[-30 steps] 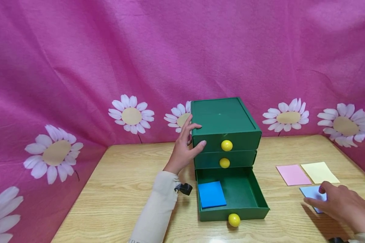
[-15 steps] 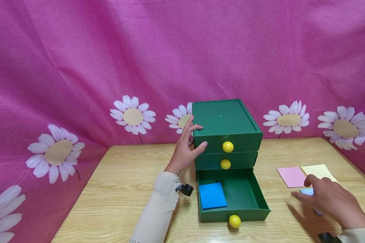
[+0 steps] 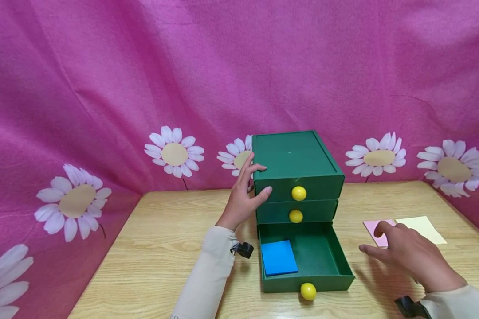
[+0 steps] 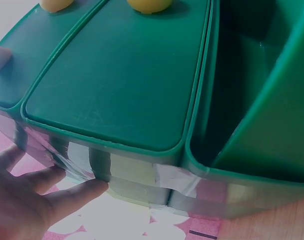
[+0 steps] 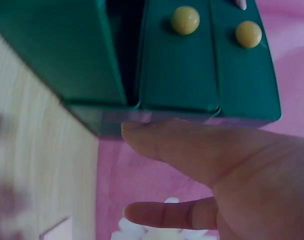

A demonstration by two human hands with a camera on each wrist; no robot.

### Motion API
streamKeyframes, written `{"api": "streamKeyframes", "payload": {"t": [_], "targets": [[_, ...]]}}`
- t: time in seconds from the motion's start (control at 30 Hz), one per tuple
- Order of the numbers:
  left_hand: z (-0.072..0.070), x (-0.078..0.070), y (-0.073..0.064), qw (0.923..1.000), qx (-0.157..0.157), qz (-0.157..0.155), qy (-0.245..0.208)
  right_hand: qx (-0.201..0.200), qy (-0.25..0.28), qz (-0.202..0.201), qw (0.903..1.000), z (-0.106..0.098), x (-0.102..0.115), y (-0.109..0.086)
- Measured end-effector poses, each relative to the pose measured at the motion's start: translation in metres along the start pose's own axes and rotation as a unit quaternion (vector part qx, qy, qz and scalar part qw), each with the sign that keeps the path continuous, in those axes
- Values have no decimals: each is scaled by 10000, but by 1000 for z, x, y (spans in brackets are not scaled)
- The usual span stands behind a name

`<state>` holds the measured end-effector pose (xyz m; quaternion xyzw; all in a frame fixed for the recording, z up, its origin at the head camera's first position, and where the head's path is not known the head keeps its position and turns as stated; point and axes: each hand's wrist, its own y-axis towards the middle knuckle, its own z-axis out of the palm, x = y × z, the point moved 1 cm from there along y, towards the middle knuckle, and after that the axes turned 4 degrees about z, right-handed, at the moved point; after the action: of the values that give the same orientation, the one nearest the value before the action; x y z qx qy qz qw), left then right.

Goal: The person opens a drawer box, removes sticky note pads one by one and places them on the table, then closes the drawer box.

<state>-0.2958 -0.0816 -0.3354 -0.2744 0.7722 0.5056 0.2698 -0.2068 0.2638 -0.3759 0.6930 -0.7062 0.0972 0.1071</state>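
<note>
A green drawer unit (image 3: 295, 155) with yellow knobs stands on the table. Its bottom drawer (image 3: 317, 248) is pulled out, and a blue sticky note pad (image 3: 279, 257) lies in the drawer's left part. My left hand (image 3: 241, 199) rests at the unit's upper left corner, thumb at the top drawer's front, the other fingers along the side and top edge. To the right, my right hand (image 3: 411, 257) hovers by a pink sticky note pad (image 3: 373, 228), thumb and index finger apart with nothing between them. It hides most of that pad and the light blue one.
A pale yellow sticky note pad (image 3: 425, 228) lies beside the pink one on the wooden table (image 3: 163, 248). Behind and at both sides hangs a pink cloth (image 3: 223, 66) with white daisies. The open drawer's knob (image 3: 308, 291) juts toward me.
My right hand has moved left and slightly away from me, from over the light blue pad to the pink one. My left hand stays at the drawer unit.
</note>
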Motion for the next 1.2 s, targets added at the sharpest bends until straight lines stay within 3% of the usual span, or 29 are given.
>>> {"api": "streamKeyframes", "payload": {"t": [0.4,1.2], "targets": [[1,4,-2,9999,20,-117,92,246,60,-282,9993,0,48,3],[-1,2,-1,10000,-7,-41,62,714,261,-807,9938,19,116,4]]}}
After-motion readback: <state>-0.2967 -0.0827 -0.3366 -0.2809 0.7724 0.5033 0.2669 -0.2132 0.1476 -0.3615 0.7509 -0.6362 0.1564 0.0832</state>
